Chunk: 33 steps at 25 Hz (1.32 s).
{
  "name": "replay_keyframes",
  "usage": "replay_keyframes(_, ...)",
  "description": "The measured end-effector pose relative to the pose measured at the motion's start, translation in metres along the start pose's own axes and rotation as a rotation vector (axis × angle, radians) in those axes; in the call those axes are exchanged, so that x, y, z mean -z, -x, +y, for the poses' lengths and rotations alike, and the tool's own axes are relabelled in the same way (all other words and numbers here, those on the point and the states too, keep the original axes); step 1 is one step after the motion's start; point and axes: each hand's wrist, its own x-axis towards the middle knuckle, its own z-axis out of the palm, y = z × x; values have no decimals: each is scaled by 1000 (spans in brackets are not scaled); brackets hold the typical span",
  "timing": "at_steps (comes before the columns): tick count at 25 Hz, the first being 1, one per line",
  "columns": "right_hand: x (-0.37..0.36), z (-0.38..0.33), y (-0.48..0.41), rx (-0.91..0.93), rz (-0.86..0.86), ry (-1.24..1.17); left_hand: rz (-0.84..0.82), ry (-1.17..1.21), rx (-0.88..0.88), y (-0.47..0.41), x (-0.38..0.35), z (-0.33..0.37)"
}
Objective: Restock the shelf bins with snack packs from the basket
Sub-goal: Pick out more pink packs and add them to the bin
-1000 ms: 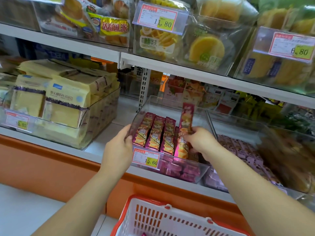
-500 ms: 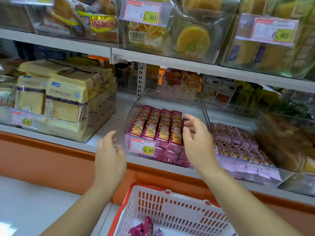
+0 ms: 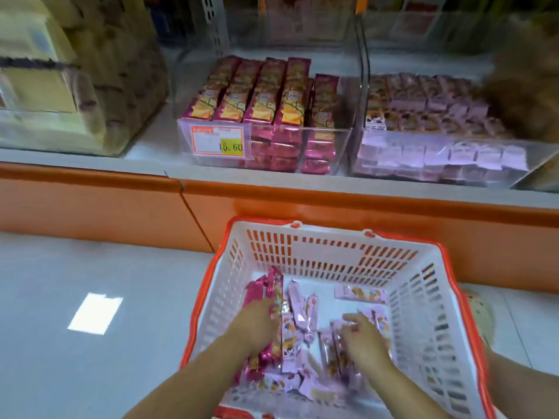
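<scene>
Snack packs (image 3: 360, 293) lie loose on the bottom of the basket (image 3: 332, 255), which stands on the floor (image 3: 90, 358) just below the shelf (image 3: 302, 204), so each handful needs only a short lift. The left hand (image 3: 257, 323) grips a bunch of magenta packs (image 3: 273, 294) stood on edge near the basket's left wall. It probably holds them this way so they go up squared together, the way the same packs are filed in the middle bin (image 3: 341, 146) behind the price tag (image 3: 217, 142). That bin's stack sits lower at its right end, which looks like the spot to fill. The right hand (image 3: 363, 340) hovers over the pale purple packs (image 3: 295, 300) with its thumb out. Blur hides whether it has closed on one. Those packs belong, I judge, in the right bin (image 3: 532, 158).
</scene>
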Motion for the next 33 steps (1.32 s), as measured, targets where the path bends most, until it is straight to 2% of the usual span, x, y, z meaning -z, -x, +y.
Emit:
replay_keyframes(4, 8, 7, -7, -88, -4, -134, -105, -86, 248, -23, -27, -6)
replay_keyframes(9, 5, 13, -20, -165, -85, -199, -117, 44, 379, -27, -32, -7)
replay_keyframes(11, 1, 16, -20, -181, -102, -233, -128, 258, 409, -24, -28, -8)
replay_keyframes(13, -1, 11, -15, -156, -131, -262, -164, 575, 429, -13, -20, -8)
replay_keyframes(15, -1, 0, -9, -119, -174, -338, -245, 762, 387, 3, -11, -4)
replay_keyframes(17, 2, -13, 0, -64, -277, -389, -322, 804, 293, 17, -9, 0)
replay_keyframes(20, 5, -28, 18, 34, -370, -472, -348, 859, 201, 35, -13, 8)
replay_keyframes(24, 11, -33, 34, 68, -323, -618, -311, 909, 153, 50, -16, 13)
replay_keyframes(33, 28, -45, 58, 170, -324, -676, -246, 960, 25, 82, 8, 37)
